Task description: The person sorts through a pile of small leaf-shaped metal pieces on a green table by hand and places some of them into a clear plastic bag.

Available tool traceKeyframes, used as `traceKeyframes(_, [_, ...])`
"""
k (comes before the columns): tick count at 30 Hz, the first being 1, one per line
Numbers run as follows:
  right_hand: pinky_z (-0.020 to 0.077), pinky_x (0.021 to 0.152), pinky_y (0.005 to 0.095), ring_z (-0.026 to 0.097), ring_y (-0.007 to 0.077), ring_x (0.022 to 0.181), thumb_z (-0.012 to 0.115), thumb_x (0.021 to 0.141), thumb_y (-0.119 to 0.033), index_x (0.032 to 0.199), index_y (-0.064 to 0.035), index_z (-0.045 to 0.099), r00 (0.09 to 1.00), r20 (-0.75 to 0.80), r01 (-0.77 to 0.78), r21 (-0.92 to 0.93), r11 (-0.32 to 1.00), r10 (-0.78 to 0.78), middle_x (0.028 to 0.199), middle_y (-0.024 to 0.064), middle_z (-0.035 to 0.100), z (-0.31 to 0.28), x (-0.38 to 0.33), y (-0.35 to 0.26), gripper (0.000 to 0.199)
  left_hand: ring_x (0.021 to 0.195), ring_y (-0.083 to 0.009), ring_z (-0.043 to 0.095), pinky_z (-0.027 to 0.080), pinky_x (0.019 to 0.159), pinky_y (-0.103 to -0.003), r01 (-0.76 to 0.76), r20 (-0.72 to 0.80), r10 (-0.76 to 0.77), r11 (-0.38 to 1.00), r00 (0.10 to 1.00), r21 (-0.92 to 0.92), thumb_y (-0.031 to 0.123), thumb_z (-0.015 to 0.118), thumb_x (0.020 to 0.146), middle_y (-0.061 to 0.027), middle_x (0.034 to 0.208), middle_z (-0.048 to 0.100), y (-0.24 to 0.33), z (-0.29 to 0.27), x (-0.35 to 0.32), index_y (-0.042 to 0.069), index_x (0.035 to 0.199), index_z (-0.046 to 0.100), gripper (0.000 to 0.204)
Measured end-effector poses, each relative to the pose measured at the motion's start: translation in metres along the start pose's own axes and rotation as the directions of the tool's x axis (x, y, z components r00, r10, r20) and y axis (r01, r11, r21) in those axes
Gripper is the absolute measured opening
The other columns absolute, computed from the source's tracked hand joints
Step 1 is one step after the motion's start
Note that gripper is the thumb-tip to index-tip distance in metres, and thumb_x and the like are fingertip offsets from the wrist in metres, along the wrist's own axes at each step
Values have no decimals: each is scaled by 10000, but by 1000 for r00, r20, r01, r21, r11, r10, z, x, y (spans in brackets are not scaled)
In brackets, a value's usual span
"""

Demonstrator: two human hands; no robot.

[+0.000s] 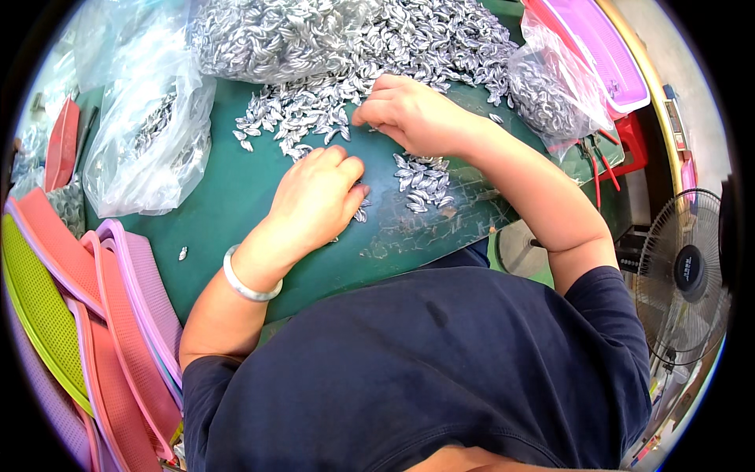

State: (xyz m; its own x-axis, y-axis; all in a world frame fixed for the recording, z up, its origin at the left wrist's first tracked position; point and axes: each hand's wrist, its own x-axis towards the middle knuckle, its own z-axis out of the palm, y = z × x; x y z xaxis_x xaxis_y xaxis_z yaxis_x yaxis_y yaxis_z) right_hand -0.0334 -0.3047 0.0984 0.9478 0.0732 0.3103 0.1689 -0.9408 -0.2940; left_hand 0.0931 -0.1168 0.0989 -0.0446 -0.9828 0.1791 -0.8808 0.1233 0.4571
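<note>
A wide heap of small silver, twisted leaf-shaped pieces (448,43) covers the far part of a green tabletop (244,189). My left hand (314,193) rests low over the table at the heap's near edge, its fingers curled together; a few pieces peek out beside the thumb. Just beyond it, my right hand (417,114) bends over the heap with fingers drawn together, tips touching or close to the pieces. What either hand pinches is hidden by the fingers. Between my hands and my body lies a smaller cluster of the same pieces (423,185).
Clear plastic bags of pieces stand at far left (145,149), on the heap (271,39) and at right (550,94). Red-handled pliers (602,161) lie on the right corner. Stacked plastic baskets (118,330) crowd the left; a purple basket (602,51) and a fan (684,275) are right.
</note>
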Motion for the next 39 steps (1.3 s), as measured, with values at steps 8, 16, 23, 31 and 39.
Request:
traceKeyframes(8, [485,756,389,570,280,857,612,801,-21,979,-42,639,978,-82,-193,20,981,194,810,91,616,-17,-23,-5,181,793,-311,556,461,703,-413,8,3,-8,1000,1000,4,161,682,793,-104,798,529,3,-2,1,55,854,606,144])
traceKeyframes(16, [480,740,401,568,298,842,610,813,-38,1016,-43,627,963,-16,-267,57,962,268,818,103,626,-6,-22,-14,204,790,-313,554,458,702,-416,11,7,-11,1000,1000,2,154,681,792,-112,800,528,4,-2,1,45,854,607,146])
traceKeyframes(23, [498,783,427,599,319,902,602,826,-63,1026,-59,635,970,-52,-235,43,971,237,847,125,651,-4,-18,-17,203,788,-315,555,458,701,-416,2,-6,-2,1000,1000,2,154,686,789,-110,796,531,3,-1,1,48,854,610,145])
traceKeyframes(31, [479,776,420,571,316,864,619,798,-37,986,-38,607,945,6,-328,-41,944,328,838,104,621,-2,-12,-26,189,800,-315,559,462,710,-418,13,-4,-13,1000,1000,7,157,686,793,-105,802,541,2,0,0,53,862,615,143])
traceKeyframes(39, [482,788,393,571,293,860,643,773,-48,959,-42,634,977,-111,-183,-20,983,180,837,84,636,6,-9,-23,186,835,-314,570,481,739,-428,26,36,-26,1000,999,15,162,684,788,-110,844,559,4,-3,1,46,868,614,158])
